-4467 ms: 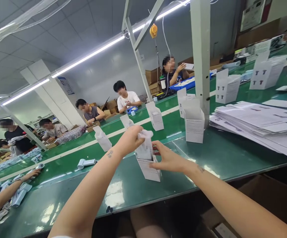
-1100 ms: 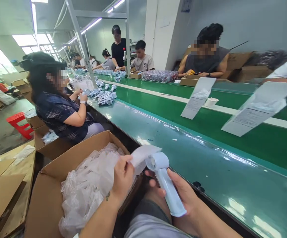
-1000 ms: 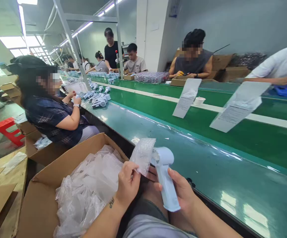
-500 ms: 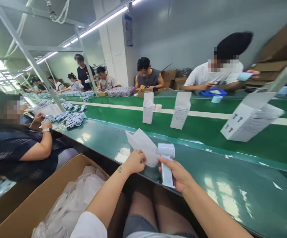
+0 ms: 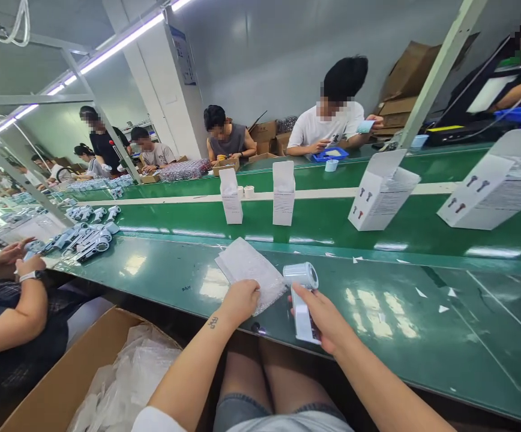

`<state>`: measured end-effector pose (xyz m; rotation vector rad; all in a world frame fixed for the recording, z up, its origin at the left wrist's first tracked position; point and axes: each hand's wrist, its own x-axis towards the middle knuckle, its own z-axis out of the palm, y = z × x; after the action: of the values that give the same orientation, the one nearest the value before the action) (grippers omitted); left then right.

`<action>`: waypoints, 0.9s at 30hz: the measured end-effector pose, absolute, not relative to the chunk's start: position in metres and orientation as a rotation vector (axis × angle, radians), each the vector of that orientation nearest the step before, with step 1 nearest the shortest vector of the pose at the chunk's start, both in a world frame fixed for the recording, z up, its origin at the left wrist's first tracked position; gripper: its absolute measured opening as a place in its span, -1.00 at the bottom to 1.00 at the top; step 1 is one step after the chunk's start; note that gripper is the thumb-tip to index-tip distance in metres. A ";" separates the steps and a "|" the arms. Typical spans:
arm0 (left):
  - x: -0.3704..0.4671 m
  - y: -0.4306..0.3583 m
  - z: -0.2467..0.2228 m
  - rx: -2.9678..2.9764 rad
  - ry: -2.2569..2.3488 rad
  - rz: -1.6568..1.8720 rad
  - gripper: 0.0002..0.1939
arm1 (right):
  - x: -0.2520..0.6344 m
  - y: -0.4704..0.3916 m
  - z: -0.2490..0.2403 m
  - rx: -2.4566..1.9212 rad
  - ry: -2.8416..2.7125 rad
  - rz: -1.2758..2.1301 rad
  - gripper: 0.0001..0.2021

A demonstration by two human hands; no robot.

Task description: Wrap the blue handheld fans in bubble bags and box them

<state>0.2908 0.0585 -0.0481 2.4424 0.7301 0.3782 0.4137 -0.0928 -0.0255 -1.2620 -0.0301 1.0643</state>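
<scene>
My left hand [image 5: 241, 301] is closed on the near edge of a whitish, translucent bubble-wrap bag [image 5: 252, 270], thumb and fingers pinched together. The bag spreads out over the green worktop, its far corner pointing away from me. Wrapped round the handle of a light-blue handheld device [image 5: 300, 275] is my right hand [image 5: 321, 315]. The device has a thick, round barrel for a head and a flat, pale handle slanting down toward me. Its head is beside the bag's right corner; whether they touch I cannot tell. My right palm hides part of the handle.
An open carton [image 5: 62, 378] of translucent bags stands at my lower left. More light-blue devices [image 5: 92, 240] lie piled on the worktop [image 5: 161, 264] beside a co-worker's hands. Several open white boxes [image 5: 284, 201] stand on the green belt [image 5: 319, 213]. Co-workers sit across from me.
My view has swung right, so boxes and co-workers appear further left. The bag lies flatter than before. Both hands keep their hold, and the device's round end faces me more.
</scene>
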 end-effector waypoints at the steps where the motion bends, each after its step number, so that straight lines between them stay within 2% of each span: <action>1: 0.291 0.062 -0.049 2.426 0.739 0.392 -0.84 | 0.417 -0.098 -0.023 -1.280 -0.082 1.057 -0.77; 4: 0.290 0.063 -0.046 2.330 0.769 0.444 -0.77 | 0.420 -0.111 -0.015 -1.182 -0.312 1.217 -0.69; 9: 0.285 0.053 -0.037 1.914 0.716 0.595 -0.80 | 0.416 -0.108 -0.010 -1.023 -0.418 1.529 -0.15; 12: 0.285 0.050 -0.032 1.786 0.698 0.606 -0.81 | 0.421 -0.101 -0.017 -0.997 -0.434 1.591 -0.02; 14: 0.285 0.050 -0.024 1.738 0.679 0.600 -0.80 | 0.427 -0.098 -0.022 -0.962 -0.523 1.629 -0.11; 18: 0.284 0.050 -0.007 1.916 0.662 0.696 -0.86 | 0.435 -0.095 -0.025 -0.983 -0.445 1.564 -0.51; 20: 0.280 0.044 -0.005 2.090 0.622 0.780 -0.88 | 0.436 -0.095 -0.024 -0.983 -0.345 1.507 -0.63; 27: 0.294 0.005 -0.014 2.410 0.273 0.986 -0.82 | 0.434 -0.086 -0.017 -0.959 -0.184 1.341 -0.85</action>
<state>0.2944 0.0047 -0.0135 2.4099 0.2729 0.9858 0.4337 -0.0862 -0.0170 -0.9595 -0.1840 1.3410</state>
